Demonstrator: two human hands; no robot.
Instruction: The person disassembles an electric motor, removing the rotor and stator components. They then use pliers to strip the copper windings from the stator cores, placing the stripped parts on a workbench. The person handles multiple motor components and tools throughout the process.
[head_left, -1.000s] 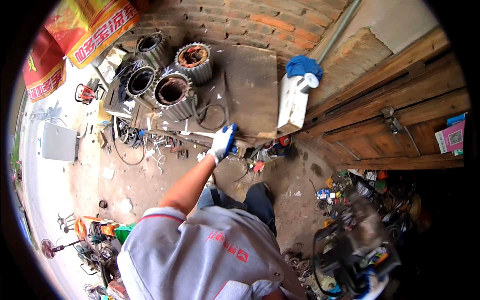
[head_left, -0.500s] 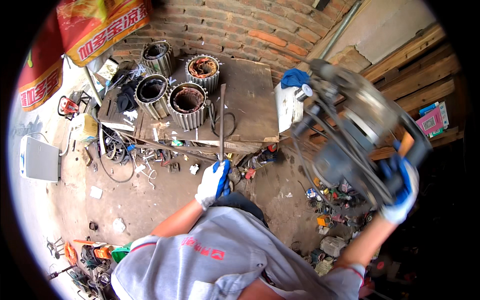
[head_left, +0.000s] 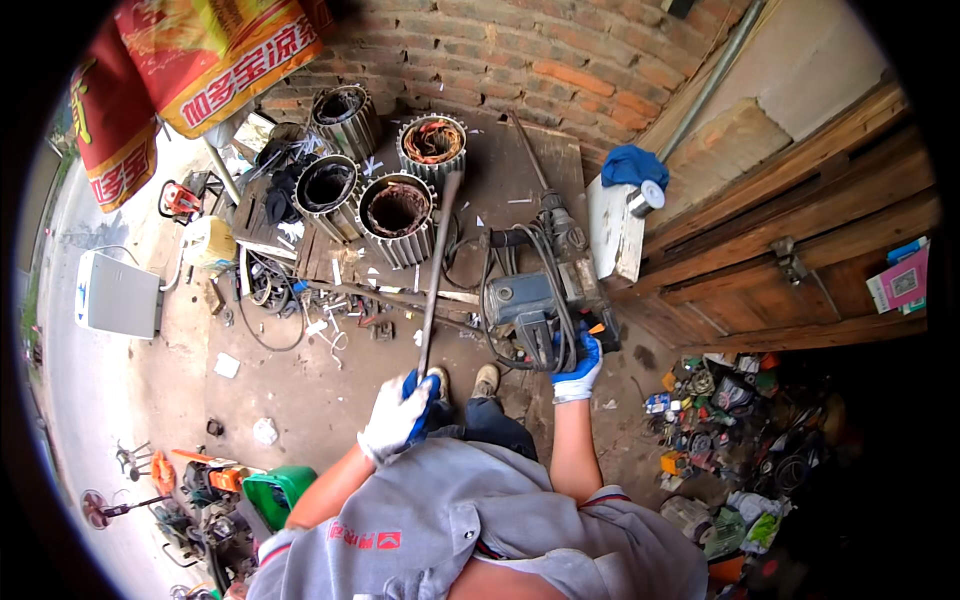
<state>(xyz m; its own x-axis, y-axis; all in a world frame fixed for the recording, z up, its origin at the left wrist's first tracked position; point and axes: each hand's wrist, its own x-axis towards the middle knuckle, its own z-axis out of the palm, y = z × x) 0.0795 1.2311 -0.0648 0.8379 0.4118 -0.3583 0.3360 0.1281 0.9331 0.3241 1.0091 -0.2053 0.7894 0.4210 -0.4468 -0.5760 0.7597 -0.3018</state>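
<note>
My left hand (head_left: pixel 398 414), in a white and blue glove, is closed round a long metal bar (head_left: pixel 437 280) that points up toward the workbench. My right hand (head_left: pixel 578 372), gloved alike, grips the rear handle of a grey-blue breaker hammer (head_left: pixel 522 305). Its cable is looped around the body, and a long steel bit (head_left: pixel 525 150) projects from its nose over the wooden bench (head_left: pixel 498 175). Just left of the bar and hammer stand several ribbed metal motor housings (head_left: pixel 397 230), one showing copper-coloured windings.
A white box (head_left: pixel 616 225) carries a blue cloth and a spool. A wooden door (head_left: pixel 780 220) flanks the right, above piled parts and tools (head_left: pixel 720 400). A grey appliance (head_left: pixel 115 295), yellow jug (head_left: pixel 208 243) and green bin (head_left: pixel 280 490) lie leftward. Red banners (head_left: pixel 215 60) hang upper left.
The hammer swung up from the lower right, then leftward to the bench's front right, upright along it. My left hand came to hold the bar and moved slightly left and down.
</note>
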